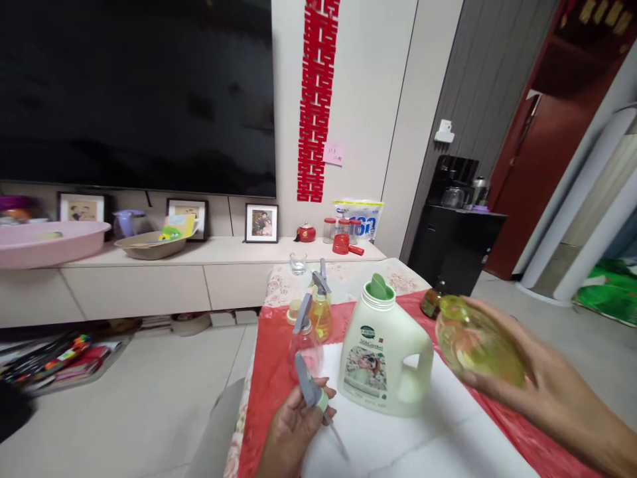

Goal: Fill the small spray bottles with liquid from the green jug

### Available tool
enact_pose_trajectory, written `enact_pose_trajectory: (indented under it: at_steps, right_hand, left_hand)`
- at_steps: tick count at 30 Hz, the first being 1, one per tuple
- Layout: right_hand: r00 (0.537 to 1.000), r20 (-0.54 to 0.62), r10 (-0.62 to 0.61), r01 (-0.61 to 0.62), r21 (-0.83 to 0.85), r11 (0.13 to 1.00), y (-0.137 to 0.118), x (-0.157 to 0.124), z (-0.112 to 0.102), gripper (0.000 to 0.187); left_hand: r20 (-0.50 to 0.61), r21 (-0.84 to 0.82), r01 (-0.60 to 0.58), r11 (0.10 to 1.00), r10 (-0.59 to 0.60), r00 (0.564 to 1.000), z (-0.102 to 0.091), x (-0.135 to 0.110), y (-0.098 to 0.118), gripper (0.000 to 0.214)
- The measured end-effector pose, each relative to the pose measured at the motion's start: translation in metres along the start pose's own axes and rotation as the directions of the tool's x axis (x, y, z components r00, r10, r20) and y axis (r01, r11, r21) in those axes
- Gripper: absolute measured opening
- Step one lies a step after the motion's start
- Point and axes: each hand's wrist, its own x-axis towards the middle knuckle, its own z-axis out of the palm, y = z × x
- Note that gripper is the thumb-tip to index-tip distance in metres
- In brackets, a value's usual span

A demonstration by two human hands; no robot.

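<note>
Your left hand [293, 425] pinches a spray head [307, 386] near its collar [322, 400], the tube [338, 439] slanting down over the slab [398, 448]. Your right hand [550, 372] is wrapped around the bottle [480, 348], tipped with its neck up and to the left, beside the jug [365, 362] and apart from it. That bottle is blurred, so you can't tell how full it is.

As far as the view shows, the spray head is off any bottle, and the jug stands uncapped on the slab between your hands. The pink sprayer [304, 348] and the yellow sprayer [322, 318] behind it wear their heads; the bottle in your right hand shows none — fitting one there looks undone.

The bottle is rounded, see-through and yellow-green; the spray head looks like hard grey plastic with a pale green collar and a thin, straight tube. The jug is opaque pale green, with smooth shoulders, a looped handle [424, 372] and a green spout [378, 287] in its threaded mouth. Beneath, the slab is white with grey veins, over a wrinkled red cloth [263, 378] — glossy, like thin plastic. A dark little jar [430, 303] stands beyond the bottle.
</note>
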Motion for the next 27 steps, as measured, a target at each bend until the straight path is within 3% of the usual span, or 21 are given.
enact_pose_trajectory:
  at_steps: [4,8,15,21,27]
  right_hand:
    - [0.980,-0.006,-0.200,0.192,-0.252,0.948,-0.008,0.043,0.002,0.071]
    - [0.940,0.065,-0.334,0.331,-0.408,0.851,-0.011,0.069,0.005,0.063]
    - [0.881,0.196,-0.430,0.453,-0.609,0.651,-0.034,0.098,0.002,0.059]
    - [0.865,0.290,-0.409,0.472,-0.747,0.468,-0.058,0.108,0.003,0.071]
    - [0.827,0.383,-0.412,0.530,-0.777,0.341,-0.074,0.115,0.003,0.063]
  left_hand:
    - [0.027,0.028,-0.009,1.000,0.009,1.000,-0.006,0.002,-0.013,0.055]
    - [0.011,-0.021,-0.006,1.000,0.006,1.000,-0.009,0.004,-0.015,0.051]
    - [0.017,-0.066,0.021,0.998,-0.020,1.000,-0.006,0.002,-0.014,0.052]
    - [-0.002,-0.075,0.034,0.997,-0.035,0.999,-0.005,0.001,-0.012,0.050]
    - [0.012,-0.076,0.045,0.996,-0.044,0.999,-0.005,0.001,-0.012,0.050]
